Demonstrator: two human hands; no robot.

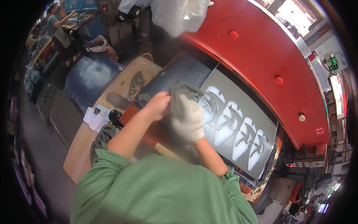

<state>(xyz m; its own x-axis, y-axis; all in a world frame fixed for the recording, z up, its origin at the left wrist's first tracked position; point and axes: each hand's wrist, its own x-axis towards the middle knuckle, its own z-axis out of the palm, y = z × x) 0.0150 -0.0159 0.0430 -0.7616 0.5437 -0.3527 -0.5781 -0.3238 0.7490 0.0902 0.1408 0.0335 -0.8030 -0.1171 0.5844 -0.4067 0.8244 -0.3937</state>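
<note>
Hands [188,117]: two, both grasping one grey openwork piece [180,88]; grey sheet [242,98]: one; white patterns [223,135]: four

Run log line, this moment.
Right gloved fingers: holding grey openwork piece; left bare fingers: at its edge, grip unclear; grey sheet with white shapes: beside red machine

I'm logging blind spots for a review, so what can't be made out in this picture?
In the head view:
Grey piece: outline blurred, and partly covered by the gloved right hand.
Left hand: exact fingertip contact lost in blur beside the grey piece.
White plastic bag: top cut off by the upper edge.
Distant person, upper left: handwork too small and blurred.
</note>
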